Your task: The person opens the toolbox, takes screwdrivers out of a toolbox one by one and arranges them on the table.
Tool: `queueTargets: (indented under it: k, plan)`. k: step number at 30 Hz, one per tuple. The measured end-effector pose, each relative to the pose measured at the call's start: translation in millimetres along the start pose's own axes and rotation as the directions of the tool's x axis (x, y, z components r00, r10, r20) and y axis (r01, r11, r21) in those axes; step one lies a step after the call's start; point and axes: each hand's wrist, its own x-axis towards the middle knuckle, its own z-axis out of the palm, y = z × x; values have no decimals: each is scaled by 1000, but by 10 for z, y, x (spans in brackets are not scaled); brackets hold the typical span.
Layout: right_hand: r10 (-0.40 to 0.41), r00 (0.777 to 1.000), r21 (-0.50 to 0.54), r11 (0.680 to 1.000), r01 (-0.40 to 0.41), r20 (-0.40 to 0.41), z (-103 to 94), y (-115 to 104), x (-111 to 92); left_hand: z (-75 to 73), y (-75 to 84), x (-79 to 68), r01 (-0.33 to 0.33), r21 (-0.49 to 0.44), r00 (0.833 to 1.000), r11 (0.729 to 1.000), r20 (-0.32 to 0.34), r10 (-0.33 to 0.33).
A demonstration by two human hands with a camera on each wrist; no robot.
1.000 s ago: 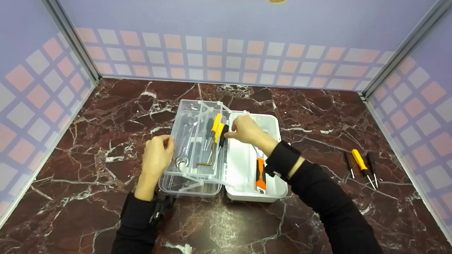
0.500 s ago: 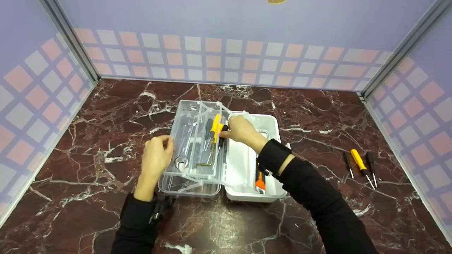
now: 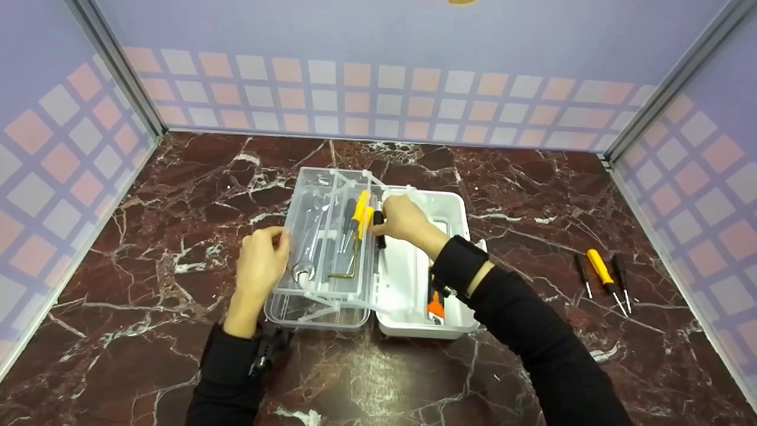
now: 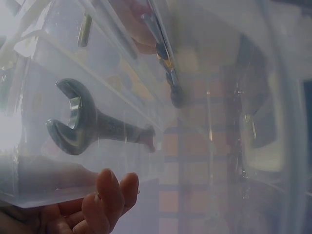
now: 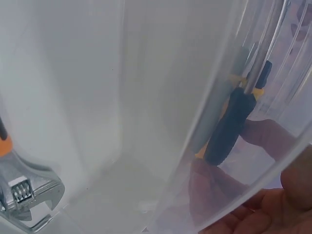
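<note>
My right hand point(image 3: 407, 218) pinches a black-handled screwdriver point(image 3: 379, 229) at the inner edge of the raised clear tray point(image 3: 331, 292); its shaft points toward me. In the right wrist view, a dark screwdriver handle point(image 5: 230, 127) shows through clear plastic beside my fingers point(image 5: 253, 214). At the tray's left edge, my left hand point(image 3: 263, 260) holds the rim with bent fingers. The tray bears an open-end wrench point(image 3: 304, 269), yellow-handled screwdrivers point(image 3: 361, 207) and a brass hex key point(image 3: 353, 269). The left wrist view shows the wrench jaw large through the tray.
The white toolbox base point(image 3: 426, 331) stands right of the tray, with an orange-and-black adjustable wrench point(image 3: 436, 305) inside. Several screwdrivers lie at the right: a yellow one point(image 3: 600, 267) between two black ones. Under the tray is a clear lower bin point(image 3: 319, 322). Patterned walls enclose the marble tabletop.
My right hand has moved slightly left to the black-handled screwdriver and gripped it. The screwdriver has shifted a little right, away from the yellow handles. My left hand stays at the tray's edge.
</note>
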Motion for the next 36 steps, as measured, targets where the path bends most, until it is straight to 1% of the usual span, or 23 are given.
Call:
queueTargets:
  k: [6,12,16,19,25,26,29,33,34,36]
  plan:
    - [39,999,0,999,-39,10,-8,8,-25,0,1,4,-9,-8,1000,1000,-1,9]
    - [29,999,41,999,-27,-44,-15,51,-35,-1,0,1,-18,-13,1000,1000,-11,18]
    - [23,997,105,994,-15,-77,-43,65,-38,-4,1,2,-26,-13,1000,1000,-19,25]
    - [43,993,159,987,-25,-109,-106,61,-60,-5,3,2,-26,-14,1000,1000,-13,26]
    - [118,986,318,945,-77,-113,-344,78,-157,-3,3,6,-17,-9,1000,1000,-5,17]
    - [131,986,341,936,-88,-107,-388,95,-175,-4,4,6,-13,-8,1000,1000,-3,13]
    - [162,981,368,923,-114,-103,-510,182,-235,-3,4,6,-9,-6,1000,1000,-2,9]
    - [203,974,385,911,-150,-100,-638,386,-323,2,-3,5,-12,-6,1000,1000,-9,12]
    - [213,972,384,909,-160,-99,-665,450,-346,3,-2,4,-15,-6,1000,1000,-10,15]
    - [226,968,356,918,-174,-112,-712,600,-398,6,-1,3,-21,-3,1000,1000,-13,21]
